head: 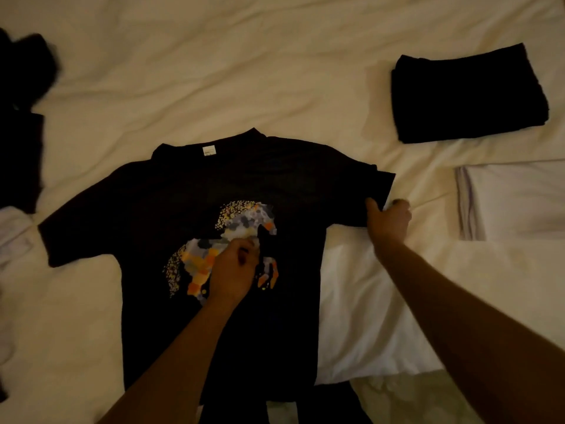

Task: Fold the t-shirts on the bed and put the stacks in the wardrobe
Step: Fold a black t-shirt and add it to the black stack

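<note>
T-shirt (214, 194), black with a printed front, lies flat at frame centre on the bed (214, 71). Left hand (235, 267) pinches the print area; right hand (387, 220) grips the right-side sleeve. Folded stack (467, 93) sits upper right.

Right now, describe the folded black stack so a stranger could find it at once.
Start at the cream bed sheet, then go right of the spread black t-shirt to the folded black stack. Unlike the spread shirt, it is a compact rectangle with no print, above the white folded stack.
</note>
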Action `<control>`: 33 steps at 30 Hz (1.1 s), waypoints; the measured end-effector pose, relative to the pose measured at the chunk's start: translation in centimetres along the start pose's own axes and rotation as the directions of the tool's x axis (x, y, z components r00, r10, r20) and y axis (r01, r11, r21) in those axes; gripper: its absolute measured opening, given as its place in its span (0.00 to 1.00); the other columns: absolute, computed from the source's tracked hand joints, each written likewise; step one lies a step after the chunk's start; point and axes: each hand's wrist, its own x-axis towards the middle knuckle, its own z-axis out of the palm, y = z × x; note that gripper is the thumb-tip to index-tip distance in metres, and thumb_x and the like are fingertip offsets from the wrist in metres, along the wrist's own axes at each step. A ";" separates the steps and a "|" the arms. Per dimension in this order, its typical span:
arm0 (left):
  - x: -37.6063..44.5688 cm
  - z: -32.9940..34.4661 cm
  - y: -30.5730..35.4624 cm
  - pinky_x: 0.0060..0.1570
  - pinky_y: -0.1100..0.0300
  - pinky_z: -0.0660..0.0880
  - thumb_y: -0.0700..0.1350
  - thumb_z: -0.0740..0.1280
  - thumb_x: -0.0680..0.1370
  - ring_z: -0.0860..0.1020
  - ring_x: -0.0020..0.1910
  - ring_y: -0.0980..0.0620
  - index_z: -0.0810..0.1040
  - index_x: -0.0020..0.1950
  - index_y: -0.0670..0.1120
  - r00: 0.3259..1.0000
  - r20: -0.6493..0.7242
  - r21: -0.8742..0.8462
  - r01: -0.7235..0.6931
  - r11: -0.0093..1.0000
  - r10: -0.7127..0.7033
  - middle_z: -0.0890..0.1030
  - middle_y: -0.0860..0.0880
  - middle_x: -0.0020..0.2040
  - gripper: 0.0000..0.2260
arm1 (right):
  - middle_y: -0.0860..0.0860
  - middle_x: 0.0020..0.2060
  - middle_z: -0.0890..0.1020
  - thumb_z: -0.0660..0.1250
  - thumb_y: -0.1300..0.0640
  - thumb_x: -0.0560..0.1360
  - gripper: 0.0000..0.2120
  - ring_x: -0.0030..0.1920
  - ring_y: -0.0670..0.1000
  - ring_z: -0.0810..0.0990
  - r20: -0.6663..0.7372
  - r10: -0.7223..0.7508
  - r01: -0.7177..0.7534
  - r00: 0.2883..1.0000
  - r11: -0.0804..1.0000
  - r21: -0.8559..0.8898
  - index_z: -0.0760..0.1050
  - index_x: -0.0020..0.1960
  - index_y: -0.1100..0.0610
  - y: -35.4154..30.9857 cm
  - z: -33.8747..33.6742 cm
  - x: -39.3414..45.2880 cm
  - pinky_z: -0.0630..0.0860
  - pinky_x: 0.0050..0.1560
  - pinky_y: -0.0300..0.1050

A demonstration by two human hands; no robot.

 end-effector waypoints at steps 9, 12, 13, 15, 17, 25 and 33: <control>-6.7 -6.0 -13.0 0.56 0.41 0.73 0.43 0.71 0.77 0.73 0.60 0.34 0.72 0.67 0.38 0.905 -0.419 0.233 0.194 0.953 -0.081 0.75 0.36 0.59 0.21 | 0.56 0.54 0.79 0.67 0.41 0.76 0.25 0.51 0.54 0.80 0.290 0.032 -0.044 0.956 0.998 0.033 0.69 0.62 0.59 8.0 4.0 -12.3 0.77 0.51 0.49; -8.7 -6.8 -15.3 0.58 0.37 0.69 0.43 0.71 0.76 0.70 0.62 0.31 0.70 0.69 0.37 0.885 -0.462 0.285 0.210 0.935 -0.058 0.72 0.33 0.62 0.24 | 0.55 0.53 0.81 0.68 0.46 0.77 0.20 0.50 0.54 0.81 0.450 -0.017 0.054 0.893 0.996 -0.071 0.73 0.60 0.59 10.0 4.3 -14.3 0.79 0.54 0.51; -9.2 -7.1 -16.0 0.59 0.36 0.68 0.44 0.71 0.76 0.69 0.63 0.31 0.70 0.70 0.37 0.876 -0.479 0.288 0.221 0.932 -0.059 0.71 0.33 0.64 0.25 | 0.55 0.54 0.82 0.68 0.47 0.77 0.21 0.52 0.55 0.82 0.486 -0.027 0.085 0.874 0.992 -0.098 0.74 0.63 0.60 10.8 4.4 -15.0 0.79 0.57 0.53; -9.8 -7.7 -18.0 0.59 0.36 0.68 0.47 0.71 0.76 0.68 0.64 0.31 0.69 0.70 0.38 0.868 -0.488 0.245 0.231 0.942 -0.086 0.70 0.33 0.65 0.25 | 0.56 0.56 0.83 0.69 0.50 0.77 0.21 0.52 0.55 0.83 0.501 -0.037 0.100 0.865 0.990 -0.098 0.75 0.66 0.59 12.8 4.4 -16.8 0.79 0.58 0.56; -10.8 -8.5 -20.4 0.59 0.37 0.70 0.50 0.69 0.78 0.71 0.62 0.32 0.71 0.67 0.38 0.877 -0.466 0.136 0.207 0.969 -0.121 0.72 0.34 0.64 0.23 | 0.58 0.55 0.83 0.69 0.53 0.77 0.20 0.52 0.57 0.83 0.458 -0.035 0.072 0.888 0.995 -0.063 0.75 0.66 0.61 15.2 4.1 -18.9 0.79 0.58 0.57; -17.7 -10.1 -27.7 0.54 0.54 0.72 0.50 0.71 0.78 0.76 0.63 0.42 0.67 0.71 0.46 0.998 -0.004 -0.086 0.054 0.995 -0.055 0.77 0.44 0.65 0.25 | 0.55 0.52 0.79 0.67 0.61 0.78 0.18 0.44 0.46 0.78 0.550 0.032 -0.053 0.835 0.998 0.022 0.71 0.66 0.64 22.2 2.3 -26.4 0.72 0.39 0.38; -18.7 -7.7 -32.0 0.60 0.51 0.74 0.39 0.73 0.76 0.75 0.64 0.47 0.63 0.75 0.49 0.992 -0.046 -0.176 -0.122 0.977 0.115 0.75 0.47 0.65 0.31 | 0.55 0.56 0.80 0.65 0.64 0.79 0.17 0.51 0.51 0.80 0.484 -0.108 0.020 0.868 0.983 0.184 0.71 0.68 0.61 27.3 5.2 -26.5 0.76 0.57 0.48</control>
